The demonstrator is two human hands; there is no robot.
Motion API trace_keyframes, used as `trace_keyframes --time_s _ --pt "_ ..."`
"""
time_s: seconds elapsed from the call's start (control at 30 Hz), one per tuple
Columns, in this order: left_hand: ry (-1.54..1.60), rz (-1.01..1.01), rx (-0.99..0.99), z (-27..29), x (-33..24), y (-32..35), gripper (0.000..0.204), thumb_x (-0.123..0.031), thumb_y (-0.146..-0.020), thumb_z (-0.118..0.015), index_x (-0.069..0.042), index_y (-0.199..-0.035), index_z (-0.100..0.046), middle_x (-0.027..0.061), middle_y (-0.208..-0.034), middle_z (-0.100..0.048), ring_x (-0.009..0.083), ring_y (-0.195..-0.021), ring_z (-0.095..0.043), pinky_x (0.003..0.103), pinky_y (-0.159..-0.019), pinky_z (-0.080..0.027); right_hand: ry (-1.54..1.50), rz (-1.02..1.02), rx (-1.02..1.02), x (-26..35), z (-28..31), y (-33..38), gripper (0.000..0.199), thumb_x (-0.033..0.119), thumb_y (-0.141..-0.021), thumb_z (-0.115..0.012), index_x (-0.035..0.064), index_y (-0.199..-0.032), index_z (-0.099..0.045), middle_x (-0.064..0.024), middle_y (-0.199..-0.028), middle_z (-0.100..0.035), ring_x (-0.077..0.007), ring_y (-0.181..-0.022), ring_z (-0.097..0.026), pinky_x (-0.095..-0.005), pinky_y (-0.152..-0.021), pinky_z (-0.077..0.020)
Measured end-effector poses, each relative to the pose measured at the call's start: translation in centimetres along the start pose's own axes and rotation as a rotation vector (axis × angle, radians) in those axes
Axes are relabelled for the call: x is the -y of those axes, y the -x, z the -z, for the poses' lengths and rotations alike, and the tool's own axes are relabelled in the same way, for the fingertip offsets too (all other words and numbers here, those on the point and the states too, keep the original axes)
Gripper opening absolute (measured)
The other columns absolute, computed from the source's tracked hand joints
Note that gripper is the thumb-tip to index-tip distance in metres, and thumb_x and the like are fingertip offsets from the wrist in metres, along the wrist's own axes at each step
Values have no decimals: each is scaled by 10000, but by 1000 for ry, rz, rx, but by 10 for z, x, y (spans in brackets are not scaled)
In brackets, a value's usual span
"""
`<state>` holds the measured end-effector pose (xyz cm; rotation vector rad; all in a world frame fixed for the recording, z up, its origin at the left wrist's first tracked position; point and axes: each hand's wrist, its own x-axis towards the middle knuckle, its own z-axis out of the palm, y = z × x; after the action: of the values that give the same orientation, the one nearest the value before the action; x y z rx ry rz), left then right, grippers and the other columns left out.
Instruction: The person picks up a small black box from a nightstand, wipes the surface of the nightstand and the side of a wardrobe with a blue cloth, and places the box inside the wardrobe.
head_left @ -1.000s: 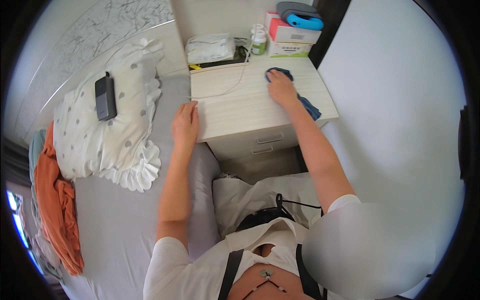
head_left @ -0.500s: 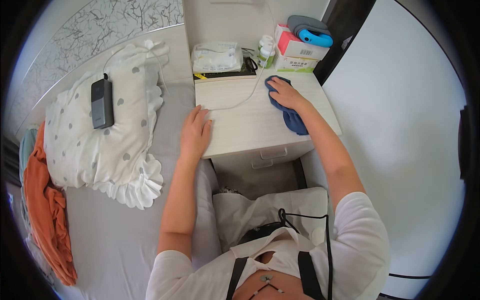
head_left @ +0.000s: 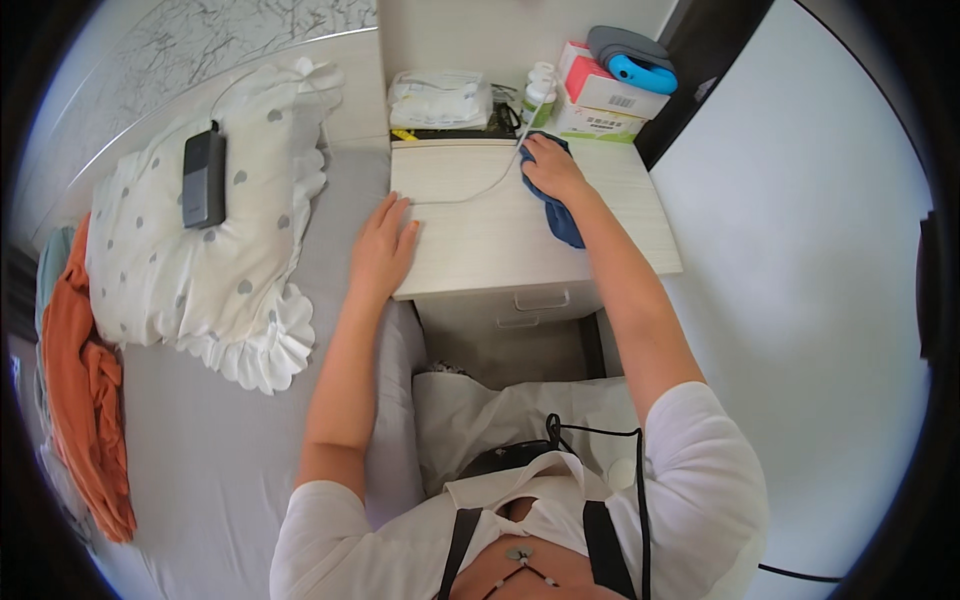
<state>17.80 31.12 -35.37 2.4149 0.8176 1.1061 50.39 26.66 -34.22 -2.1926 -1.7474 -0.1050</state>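
Observation:
My right hand (head_left: 552, 168) presses a dark blue cloth (head_left: 563, 222) onto the top of a pale wood-grain nightstand (head_left: 470, 245). The fingers curl over the far end of the cloth, close to the white bottles (head_left: 540, 92), and its loose end trails toward me. On the nightstand's left edge rests my left hand (head_left: 383, 250), fingers stretched and thumb apart. Its fingertips meet a thin white cable (head_left: 470, 199) that curves over the tabletop toward the bottles. Whether the fingers pin the cable is hard to see.
Along the nightstand's back stand a pack of white wipes or tissues (head_left: 438, 100), a dark flat box (head_left: 430, 133) and stacked boxes (head_left: 610, 95) topped by a blue-and-grey brush-like object (head_left: 640, 70). Left is a bed with a frilled pillow (head_left: 150, 270), a power bank (head_left: 204, 178) and orange clothing (head_left: 85, 390).
My right hand has slid the cloth left and slightly farther back over the tabletop. My left hand stays at the nightstand's left edge. The whole view has shifted a little.

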Motion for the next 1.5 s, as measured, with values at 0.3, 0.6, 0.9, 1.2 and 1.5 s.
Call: trace_keyframes --time_s 0.3,0.6,0.9,1.2,1.5 --pt "288 118 -170 1 3 -2 325 -215 -907 -488 -29 -1171 -526 162 -1223 -532 319 -1131 -503 356 -927 -409 -230 306 186 72 32 61 450 160 -775 -533 38 -1208 -516 -159 -1321 -437 -293 -1222 -411 -348 -1018 -337" --pt "416 134 -418 8 4 -6 308 -202 -933 -449 0 -1144 -546 168 -1182 -557 298 -1104 -525 343 -927 -399 -156 411 134 144 -30 -33 470 182 -787 -514 23 -1228 -489 -151 -1344 -405 -306 -1237 -382 -365 -1030 -314" --pt "595 218 -504 13 11 -7 365 -210 -959 -379 48 -1172 -527 153 -1174 -559 221 -1109 -511 314 -955 -368 -180 502 92 185 -33 6 419 167 -775 -496 10 -1162 -538 -148 -1267 -472 -302 -1184 -431 -364 -1005 -347" --pt "506 248 -504 6 19 -10 337 -226 -955 -397 20 -1096 -579 114 -987 -605 198 -847 -535 297 -788 -414 -264 550 -138 218 -14 113 352 135 -702 -563 17 -1031 -600 -120 -1151 -543 -276 -1061 -506 -382 -909 -409" --pt "323 38 -192 3 -17 0 226 -156 -928 -470 -22 -1036 -616 83 -950 -588 168 -873 -552 270 -792 -427 51 482 -361 146 -5 161 336 147 -744 -545 113 -1078 -550 -44 -1140 -527 -216 -1031 -515 -341 -834 -436"
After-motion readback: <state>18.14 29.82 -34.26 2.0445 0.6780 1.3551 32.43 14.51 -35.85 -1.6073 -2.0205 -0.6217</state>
